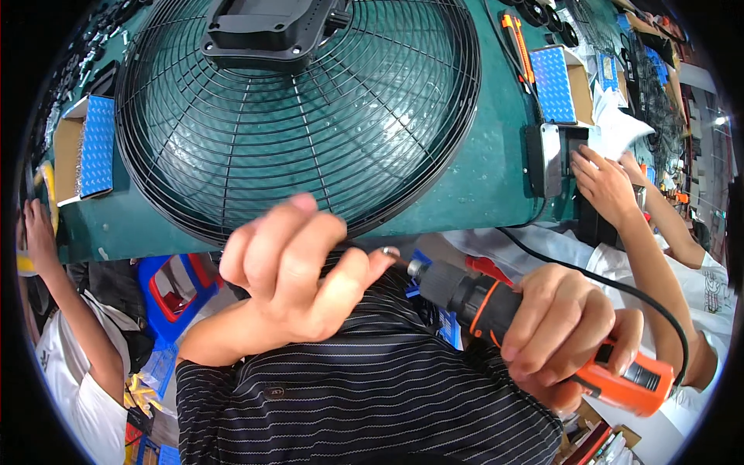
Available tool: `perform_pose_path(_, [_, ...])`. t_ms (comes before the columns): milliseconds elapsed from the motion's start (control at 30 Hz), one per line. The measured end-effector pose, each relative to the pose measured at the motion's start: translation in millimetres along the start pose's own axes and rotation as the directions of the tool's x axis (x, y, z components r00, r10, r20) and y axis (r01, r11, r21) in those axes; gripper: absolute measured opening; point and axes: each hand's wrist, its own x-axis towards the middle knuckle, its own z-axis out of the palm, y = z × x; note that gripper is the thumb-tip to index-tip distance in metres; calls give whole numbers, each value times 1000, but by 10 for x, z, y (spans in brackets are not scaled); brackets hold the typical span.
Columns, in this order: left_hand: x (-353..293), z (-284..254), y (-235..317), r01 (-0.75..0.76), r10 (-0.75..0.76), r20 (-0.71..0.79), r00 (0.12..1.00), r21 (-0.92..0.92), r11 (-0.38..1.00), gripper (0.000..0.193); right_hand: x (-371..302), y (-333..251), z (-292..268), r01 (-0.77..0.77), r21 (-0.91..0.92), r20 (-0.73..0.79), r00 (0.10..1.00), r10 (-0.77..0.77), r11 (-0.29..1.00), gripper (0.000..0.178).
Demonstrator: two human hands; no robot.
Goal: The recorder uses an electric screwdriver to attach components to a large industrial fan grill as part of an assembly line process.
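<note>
My right hand (570, 333) is wrapped round an orange and black electric screwdriver (473, 298), held tilted in front of my body with its chuck pointing up and left. A black cord runs from its rear end. Close to the chuck, my left hand (291, 271) is raised with its fingers curled and partly blurred. At its thumb tip shows a small shiny metal piece (390, 252), too small to name. Beyond my hands, a large round black wire fan guard (302, 155) lies on the green table (496, 194), with a black housing (263, 35) on top.
Blue cardboard boxes stand at the left (97, 147) and right (554, 85). An orange utility knife (518, 46) lies near the right box. One co-worker's hands (608, 182) work at the right; another's hand (37, 232) is at the left edge. A blue and red stool (174, 291) stands below the table.
</note>
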Motion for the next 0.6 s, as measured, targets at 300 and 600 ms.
perform_pose_path(300, [73, 318, -8, 68, -61, -31, 998, 308, 949, 44, 141, 144, -148, -129, -205, 217, 961, 174, 970, 47])
perform_pose_path(600, [100, 204, -32, 94, -117, 146, 982, 154, 984, 37, 449, 173, -122, -326, -287, 254, 881, 400, 901, 52])
